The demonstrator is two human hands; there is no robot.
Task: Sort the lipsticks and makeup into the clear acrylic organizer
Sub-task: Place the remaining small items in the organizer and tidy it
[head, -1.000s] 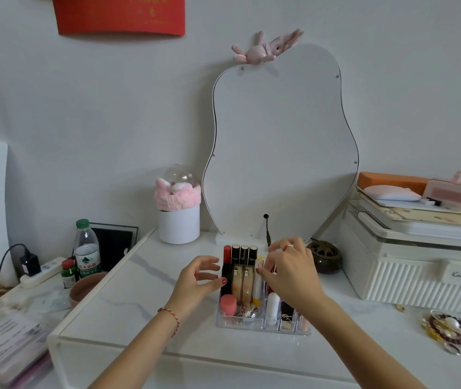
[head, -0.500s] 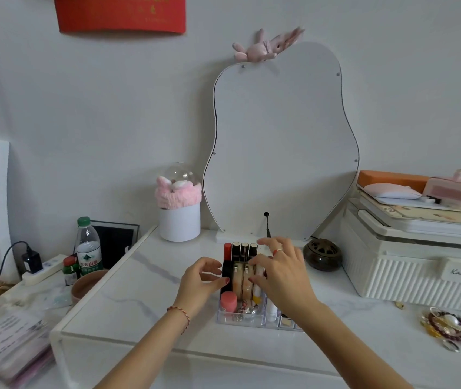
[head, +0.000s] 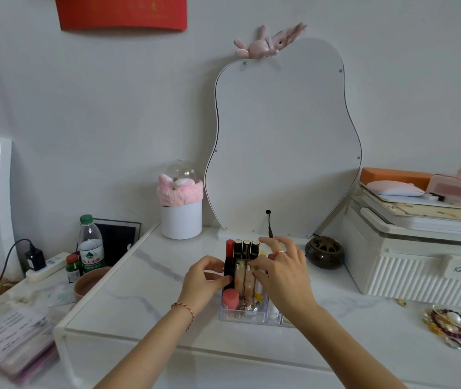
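Two hands (head: 251, 279) flank four upright lipsticks (head: 242, 249) in the organizer (head: 242, 315).

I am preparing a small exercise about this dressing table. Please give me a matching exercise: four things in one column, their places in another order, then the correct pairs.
Things:
1. water bottle
2. bead bracelets
3. pink toy rabbit
4. dark round burner

Places:
A. on top of the mirror
B. far right of the table
C. low surface left of the table
D. right of the organizer, by the mirror's foot

Pairs: 1-C, 2-B, 3-A, 4-D
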